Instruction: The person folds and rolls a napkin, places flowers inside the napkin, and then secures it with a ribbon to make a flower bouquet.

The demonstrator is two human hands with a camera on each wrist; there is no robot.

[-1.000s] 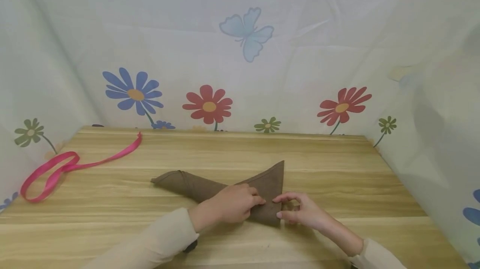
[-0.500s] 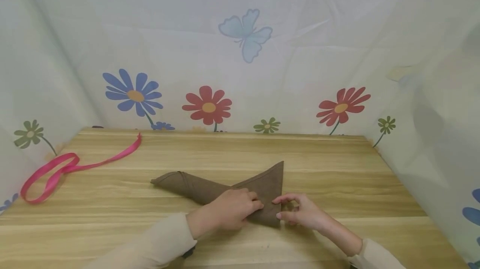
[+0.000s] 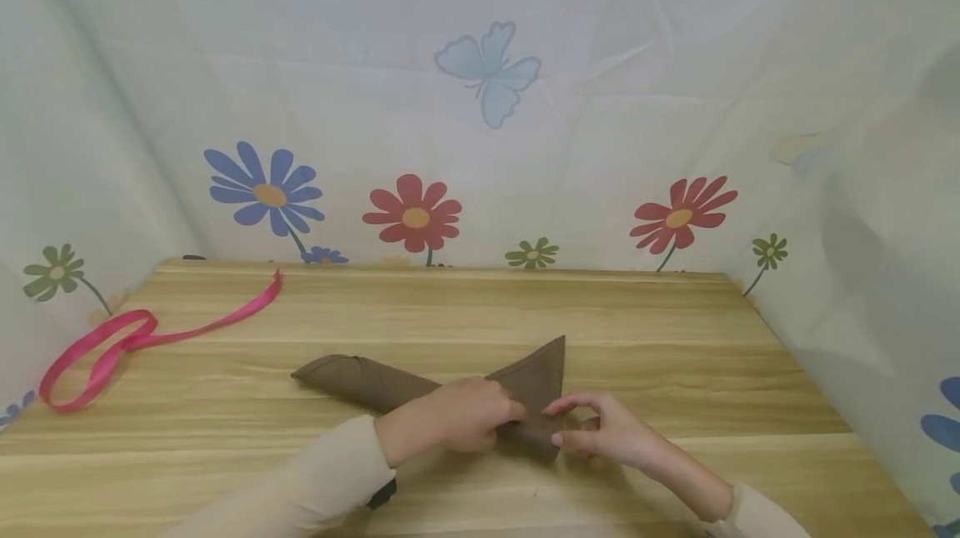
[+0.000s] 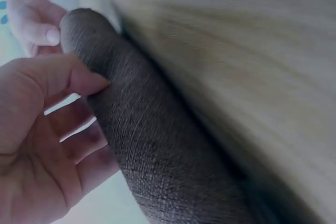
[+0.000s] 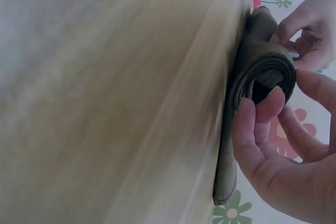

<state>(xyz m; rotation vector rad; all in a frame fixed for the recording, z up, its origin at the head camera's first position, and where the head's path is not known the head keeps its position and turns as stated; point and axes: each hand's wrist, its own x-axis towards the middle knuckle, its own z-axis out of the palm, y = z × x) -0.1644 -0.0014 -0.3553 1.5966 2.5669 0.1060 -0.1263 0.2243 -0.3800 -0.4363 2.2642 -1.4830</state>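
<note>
A dark brown cloth (image 3: 367, 384), partly rolled up, lies across the front middle of the table with one flat pointed corner standing out at the right. My left hand (image 3: 465, 414) grips the middle of the roll; in the left wrist view its thumb presses on the rolled cloth (image 4: 152, 129) and the fingers curl behind. At the roll's right end, my right hand (image 3: 618, 431) holds the cloth between thumb and fingers. The right wrist view looks into the spiral end of the roll (image 5: 262, 61), with fingertips right at its opening.
A pink ribbon (image 3: 105, 363) lies looped on the left of the wooden table (image 3: 637, 313). Behind and at the sides hangs a pale curtain (image 3: 337, 87) printed with flowers and a butterfly.
The rolled cloth has shifted slightly toward me, its left end moving left and its right corner dropping lower. Both hands keep hold, and the ribbon lies as before.
</note>
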